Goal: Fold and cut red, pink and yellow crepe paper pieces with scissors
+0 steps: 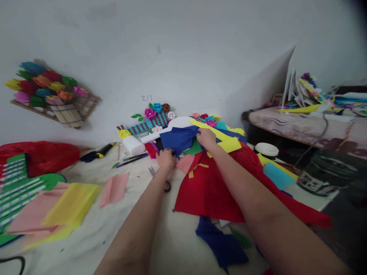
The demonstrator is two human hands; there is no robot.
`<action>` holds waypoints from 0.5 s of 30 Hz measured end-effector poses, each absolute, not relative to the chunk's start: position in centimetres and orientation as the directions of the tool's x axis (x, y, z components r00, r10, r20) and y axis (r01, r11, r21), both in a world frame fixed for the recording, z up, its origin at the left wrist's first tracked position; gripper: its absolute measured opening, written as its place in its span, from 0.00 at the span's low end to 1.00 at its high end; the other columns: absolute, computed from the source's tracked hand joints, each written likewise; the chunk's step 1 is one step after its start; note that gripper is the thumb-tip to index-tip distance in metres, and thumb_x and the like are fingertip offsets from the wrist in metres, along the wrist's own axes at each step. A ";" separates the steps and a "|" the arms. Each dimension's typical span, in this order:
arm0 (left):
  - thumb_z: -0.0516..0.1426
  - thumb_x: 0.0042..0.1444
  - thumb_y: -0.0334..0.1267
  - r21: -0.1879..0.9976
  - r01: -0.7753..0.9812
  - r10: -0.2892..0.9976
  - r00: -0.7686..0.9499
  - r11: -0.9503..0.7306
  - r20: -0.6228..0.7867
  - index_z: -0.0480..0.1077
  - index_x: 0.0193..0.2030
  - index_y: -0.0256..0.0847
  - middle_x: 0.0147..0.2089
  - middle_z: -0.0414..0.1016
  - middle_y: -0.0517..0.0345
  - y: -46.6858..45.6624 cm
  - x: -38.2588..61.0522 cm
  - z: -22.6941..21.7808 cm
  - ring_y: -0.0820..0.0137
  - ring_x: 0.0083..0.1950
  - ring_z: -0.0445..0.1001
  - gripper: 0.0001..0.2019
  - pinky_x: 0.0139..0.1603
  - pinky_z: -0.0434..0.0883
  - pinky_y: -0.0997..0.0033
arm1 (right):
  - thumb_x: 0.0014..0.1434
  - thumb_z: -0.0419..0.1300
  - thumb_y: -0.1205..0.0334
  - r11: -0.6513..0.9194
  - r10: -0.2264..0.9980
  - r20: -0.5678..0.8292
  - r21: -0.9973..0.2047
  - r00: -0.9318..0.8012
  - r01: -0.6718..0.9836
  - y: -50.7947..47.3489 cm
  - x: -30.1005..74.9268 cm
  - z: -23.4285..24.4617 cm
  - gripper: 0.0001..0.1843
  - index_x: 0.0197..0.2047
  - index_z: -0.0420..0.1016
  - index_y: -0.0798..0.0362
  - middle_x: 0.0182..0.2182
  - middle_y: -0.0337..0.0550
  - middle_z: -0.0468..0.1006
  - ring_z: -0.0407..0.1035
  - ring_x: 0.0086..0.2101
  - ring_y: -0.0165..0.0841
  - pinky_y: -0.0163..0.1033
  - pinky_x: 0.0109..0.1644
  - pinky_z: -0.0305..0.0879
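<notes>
A pale wall [186,68] rises behind a table [129,229] spread with whitish cloth and crowded with coloured craft paper. The largest piece, a red sheet [206,191], spreads beneath the right forearm. Well to the left of the left hand lies a folded yellow sheet [71,204]. Between the two hands, on top of the heaped paper, is a dark-blue sheet [177,140]; its long axis runs roughly sideways, the gathered, narrower end pointing to the right hand [207,138]. That hand pinches this end, perhaps to lift it clear of the pile. The left hand [166,158] rests with bent fingers at the sheet's near left edge, perhaps steadying it (whether it grips, I cannot tell). Just nearer the person than the left hand, scissors [151,171], partly hidden by the forearm, point away from the person.
</notes>
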State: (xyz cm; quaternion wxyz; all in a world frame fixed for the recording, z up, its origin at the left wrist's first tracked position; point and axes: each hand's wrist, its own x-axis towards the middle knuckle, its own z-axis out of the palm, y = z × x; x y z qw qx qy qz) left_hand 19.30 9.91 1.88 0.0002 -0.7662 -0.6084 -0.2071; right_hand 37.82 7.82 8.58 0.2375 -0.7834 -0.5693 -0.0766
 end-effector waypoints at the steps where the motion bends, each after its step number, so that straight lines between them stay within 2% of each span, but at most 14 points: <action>1: 0.53 0.52 0.40 0.255 0.933 0.932 0.165 -0.254 0.323 0.73 0.44 0.48 0.54 0.69 0.58 9.9 19.3 2.0 0.60 0.53 0.65 0.13 0.56 0.56 0.57 | 0.56 0.48 0.62 -0.219 0.849 0.404 -0.318 0.341 0.923 7.8 37.9 8.6 0.18 0.46 0.73 0.51 0.42 0.49 0.76 0.69 0.43 0.40 0.40 0.43 0.63; 5: 0.51 0.54 0.40 0.341 0.914 0.887 0.042 -0.220 0.460 0.71 0.48 0.44 0.55 0.69 0.55 9.4 19.4 2.7 0.60 0.54 0.65 0.16 0.54 0.59 0.60 | 0.54 0.49 0.63 -0.111 0.820 0.454 -0.471 0.349 0.875 8.3 38.1 8.4 0.16 0.43 0.74 0.52 0.41 0.46 0.77 0.69 0.43 0.39 0.39 0.45 0.62; 8: 0.50 0.55 0.48 0.378 0.879 0.830 0.034 -0.289 0.556 0.69 0.50 0.41 0.55 0.68 0.52 9.0 19.7 3.3 0.61 0.55 0.64 0.20 0.54 0.60 0.61 | 0.53 0.53 0.60 0.006 0.804 0.450 -0.659 0.389 0.752 9.0 38.2 8.4 0.12 0.35 0.75 0.55 0.36 0.45 0.78 0.70 0.40 0.38 0.39 0.45 0.63; 10: 0.52 0.52 0.55 0.344 0.857 0.806 0.128 -0.383 0.578 0.65 0.55 0.41 0.58 0.64 0.50 8.8 20.0 3.5 0.60 0.58 0.61 0.28 0.57 0.57 0.59 | 0.53 0.54 0.59 0.143 0.804 0.438 -0.799 0.402 0.585 9.4 37.9 8.6 0.11 0.33 0.74 0.56 0.34 0.44 0.78 0.71 0.38 0.36 0.39 0.44 0.64; 12: 0.55 0.46 0.58 0.301 0.845 0.800 0.219 -0.442 0.559 0.58 0.60 0.42 0.63 0.58 0.50 8.7 20.5 3.4 0.58 0.62 0.55 0.36 0.60 0.53 0.56 | 0.55 0.53 0.60 0.272 0.824 0.399 -0.901 0.402 0.337 9.5 37.5 8.8 0.10 0.33 0.73 0.57 0.32 0.44 0.78 0.72 0.36 0.33 0.37 0.44 0.66; 14: 0.57 0.45 0.57 0.298 0.853 0.824 0.234 -0.429 0.516 0.53 0.63 0.43 0.66 0.52 0.50 8.7 21.0 3.1 0.56 0.65 0.50 0.40 0.61 0.51 0.53 | 0.57 0.53 0.61 0.333 0.863 0.340 -0.939 0.374 0.086 9.2 36.9 9.1 0.10 0.33 0.72 0.57 0.28 0.44 0.78 0.73 0.33 0.31 0.37 0.42 0.67; 15: 0.57 0.46 0.54 0.310 0.860 0.841 0.218 -0.405 0.495 0.52 0.63 0.43 0.66 0.51 0.51 8.7 21.1 3.0 0.56 0.65 0.49 0.39 0.61 0.52 0.52 | 0.57 0.53 0.61 0.340 0.883 0.314 -0.940 0.348 -0.015 8.9 36.6 9.3 0.10 0.33 0.71 0.57 0.26 0.43 0.78 0.73 0.31 0.30 0.37 0.41 0.68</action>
